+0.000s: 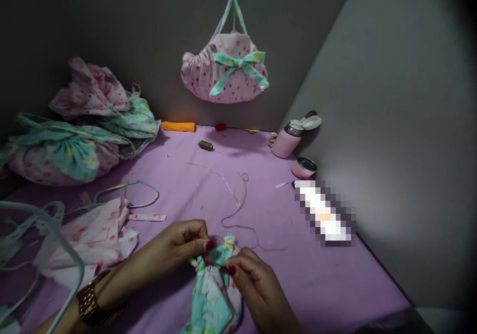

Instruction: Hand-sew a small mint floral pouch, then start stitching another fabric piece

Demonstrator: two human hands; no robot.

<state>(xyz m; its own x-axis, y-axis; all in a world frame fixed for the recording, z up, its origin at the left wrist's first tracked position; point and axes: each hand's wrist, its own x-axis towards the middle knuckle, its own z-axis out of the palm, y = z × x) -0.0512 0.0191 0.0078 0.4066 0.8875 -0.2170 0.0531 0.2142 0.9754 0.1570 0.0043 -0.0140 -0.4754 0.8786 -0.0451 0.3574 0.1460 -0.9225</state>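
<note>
My left hand [182, 244] and my right hand [253, 284] meet low in the middle, both pinching the top of a small piece of teal and pink floral fabric [214, 299] that lies on the purple table cover [316, 274]. The fingers of both hands are pressed together on the cloth. A thin thread [238, 209] runs from the fabric in loops across the table toward the back. A gold watch [89, 304] is on my left wrist.
A finished pink dotted bag with a teal bow [227, 70] hangs on the back wall. Piled fabric bags [74, 135] sit at the left, more pink cloth [93, 239] nearer. An orange roll [179, 126], thread spools [205, 145], a pink flask [288, 137] and its cup [303, 167] stand behind.
</note>
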